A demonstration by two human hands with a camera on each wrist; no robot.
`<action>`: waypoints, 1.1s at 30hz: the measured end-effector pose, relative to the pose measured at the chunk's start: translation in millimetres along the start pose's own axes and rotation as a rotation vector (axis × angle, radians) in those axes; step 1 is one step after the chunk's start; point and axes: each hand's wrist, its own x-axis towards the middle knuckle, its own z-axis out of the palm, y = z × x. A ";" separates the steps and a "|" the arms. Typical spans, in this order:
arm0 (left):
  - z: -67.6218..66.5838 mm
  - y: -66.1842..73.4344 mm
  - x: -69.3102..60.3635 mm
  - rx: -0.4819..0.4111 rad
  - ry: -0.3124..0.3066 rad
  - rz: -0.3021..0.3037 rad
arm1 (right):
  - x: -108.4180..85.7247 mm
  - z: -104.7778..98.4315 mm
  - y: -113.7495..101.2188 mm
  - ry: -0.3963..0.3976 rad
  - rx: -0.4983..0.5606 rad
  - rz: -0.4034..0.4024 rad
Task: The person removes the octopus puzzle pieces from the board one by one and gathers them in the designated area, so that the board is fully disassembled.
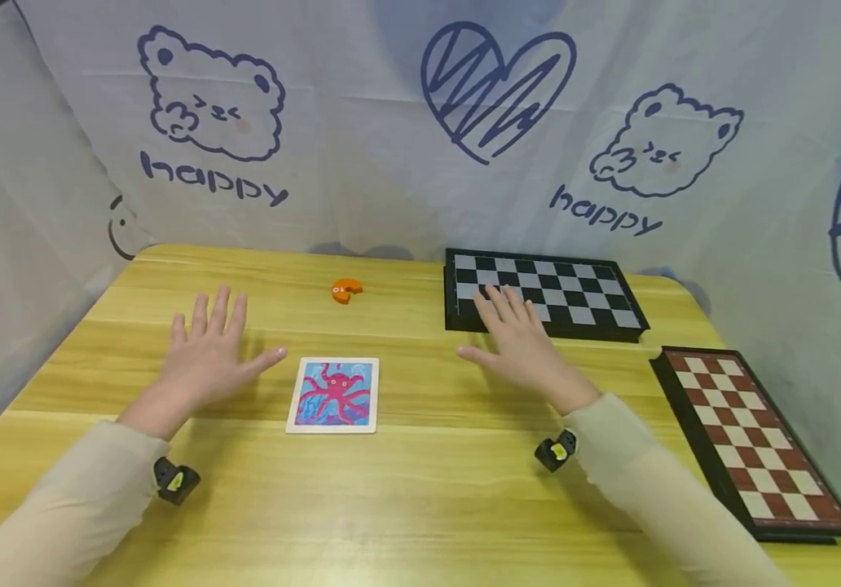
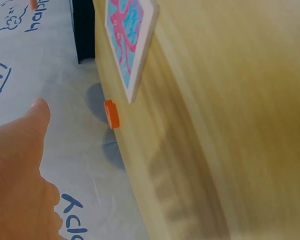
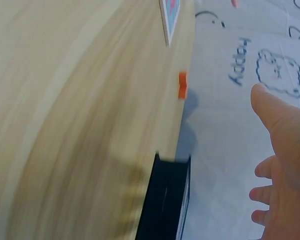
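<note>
My left hand hovers over the left side of the table, fingers spread and straight, holding nothing. To its right lies a white-bordered picture tile with a pink octopus on blue. My right hand is also held above the table with straight fingers and nothing in it. Its fingertips overlap the near edge of a black-and-grey checkered board in the head view. Farther back, between the hands, sits a small orange piece with a notch and a white mark. The left wrist view shows the orange piece beyond the tile.
A folded red-and-white checkered board with black sides lies at the right edge of the wooden table. Behind the table hangs a white cloth printed with bears, hearts and lettering. Both wrists carry small black devices.
</note>
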 end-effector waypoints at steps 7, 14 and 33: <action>10.1 -0.4 0.1 0.028 -0.002 0.096 | 12.9 10.8 -32.5 -0.031 0.000 -0.084; 22.9 0.7 -2.1 0.067 -0.039 0.279 | 20.8 25.9 -60.2 -0.082 0.016 -0.167; 34.5 11.6 -3.7 0.062 -0.204 0.462 | 22.4 56.2 -97.8 -0.345 -0.043 -0.318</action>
